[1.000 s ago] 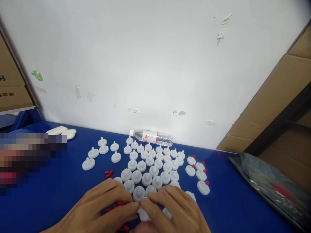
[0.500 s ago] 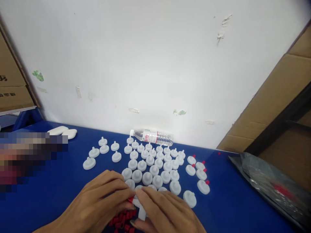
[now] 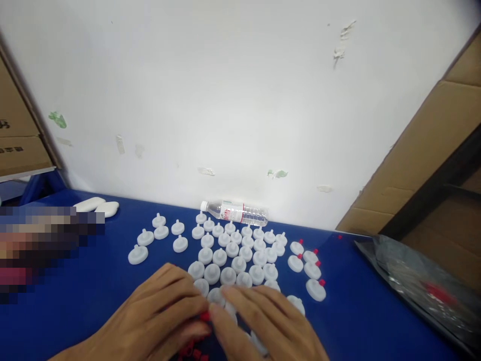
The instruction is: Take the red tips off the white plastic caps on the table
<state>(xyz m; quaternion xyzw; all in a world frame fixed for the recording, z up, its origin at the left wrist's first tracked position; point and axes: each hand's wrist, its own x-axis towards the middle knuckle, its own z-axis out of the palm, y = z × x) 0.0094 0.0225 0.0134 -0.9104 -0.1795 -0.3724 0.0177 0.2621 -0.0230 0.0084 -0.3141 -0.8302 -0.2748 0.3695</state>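
Note:
My left hand (image 3: 161, 311) is low in the middle, its fingers curled and pinched on a small red cap (image 3: 205, 316). Close against it is my right hand (image 3: 263, 321), smeared by motion, with the thumb tip near the red cap. The right fingers arch over white round lids, and a white edge (image 3: 258, 345) shows under the palm; whether it is held, I cannot tell. Loose red caps (image 3: 191, 351) lie below my left hand. Ahead, several white lids with upright spouts (image 3: 228, 276) stand on the blue table (image 3: 101, 281).
White lids with red tips (image 3: 315, 290) stand at the right. A clear water bottle (image 3: 255, 214) lies against the wall. Far right is a grey plastic bag (image 3: 413, 286) beside cardboard (image 3: 376, 200). At the left are two white oval objects (image 3: 107, 209) and a blurred-out patch.
My right hand has shifted and its fingers have moved apart from my left fingertips. The white spouted piece between the hands no longer shows there. My left hand stays nearly in place.

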